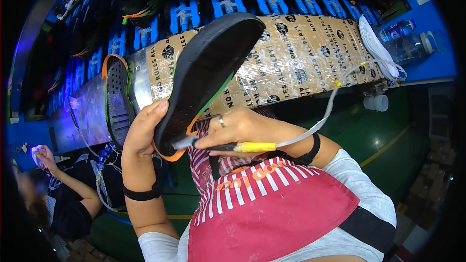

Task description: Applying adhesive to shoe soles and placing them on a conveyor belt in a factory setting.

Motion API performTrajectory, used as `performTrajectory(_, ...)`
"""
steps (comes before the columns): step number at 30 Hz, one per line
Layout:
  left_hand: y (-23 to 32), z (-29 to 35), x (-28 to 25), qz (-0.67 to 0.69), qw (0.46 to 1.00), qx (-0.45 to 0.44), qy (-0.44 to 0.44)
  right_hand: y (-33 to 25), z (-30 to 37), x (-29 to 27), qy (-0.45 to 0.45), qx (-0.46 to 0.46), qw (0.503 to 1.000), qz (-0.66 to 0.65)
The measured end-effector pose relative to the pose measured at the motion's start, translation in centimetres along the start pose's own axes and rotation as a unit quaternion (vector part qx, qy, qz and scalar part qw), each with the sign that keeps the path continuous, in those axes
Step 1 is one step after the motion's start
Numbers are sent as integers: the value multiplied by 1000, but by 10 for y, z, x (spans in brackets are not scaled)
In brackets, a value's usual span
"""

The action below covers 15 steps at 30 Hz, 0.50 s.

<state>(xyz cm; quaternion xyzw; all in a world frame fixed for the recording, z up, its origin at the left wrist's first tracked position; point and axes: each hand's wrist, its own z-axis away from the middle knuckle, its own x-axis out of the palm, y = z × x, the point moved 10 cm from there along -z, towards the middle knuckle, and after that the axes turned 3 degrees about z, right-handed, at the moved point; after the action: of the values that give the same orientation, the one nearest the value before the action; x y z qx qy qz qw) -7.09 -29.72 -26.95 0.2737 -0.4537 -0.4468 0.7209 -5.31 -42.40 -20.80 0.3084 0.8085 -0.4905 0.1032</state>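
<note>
My left hand [145, 125] grips the heel end of a black shoe sole [206, 68] with orange and green edging, tilted up above the bench. Small holes show in the sole's inner face near that end. In my right hand [245, 127], which wears a ring, is a glue brush [255, 147] with a yellow-wrapped handle. Its pale bristles touch or nearly touch the inside of the sole at the heel. A clear tube [324, 119] runs from the handle to the right. A second perforated black sole [118, 98] with orange edging lies on the bench left of my left hand.
The curved bench is covered with taped brown cardboard [301, 48]. Behind it runs a rack with blue holders [225, 5] and more shoe parts. A clear bottle [410, 47] and white cup [376, 103] are at right. A co-worker's arm [73, 179] shows at lower left.
</note>
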Motion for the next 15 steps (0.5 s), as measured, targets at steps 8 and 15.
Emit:
performTrajectory(8,-7,-4,3,-102,993,-66,10,-3,3,10,-65,-14,997,25)
performTrajectory(15,-14,-3,5,-116,988,-101,5,5,7,18,-80,-4,996,37)
